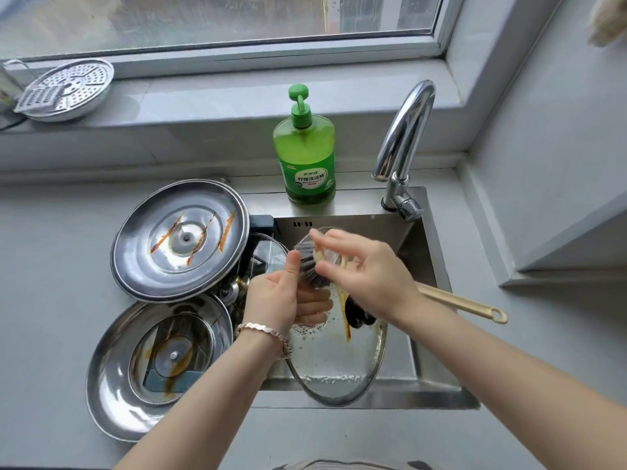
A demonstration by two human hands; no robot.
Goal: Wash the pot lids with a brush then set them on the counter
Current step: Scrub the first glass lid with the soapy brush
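Gray desk goes round a steel sink under a window. One glass lid is held over the sink. It is tilted, and its long way runs from the far side of the sink to the near edge. Its inside faces up, with brown streaks and bubbles on it. The left hand grips the lid's left rim, thumb on top and fingers curled under the glass. The right hand holds one brush near its head, though its fingers are blurry. The bristles point left and press on the far part of the lid, just beside the left thumb. The handle points right, out over the sink edge. Two steel lids lie on the left, inside up, one nearer than the other. A second glass lid peeks out between them and the hands. One green soap bottle and one tap stand behind the sink.
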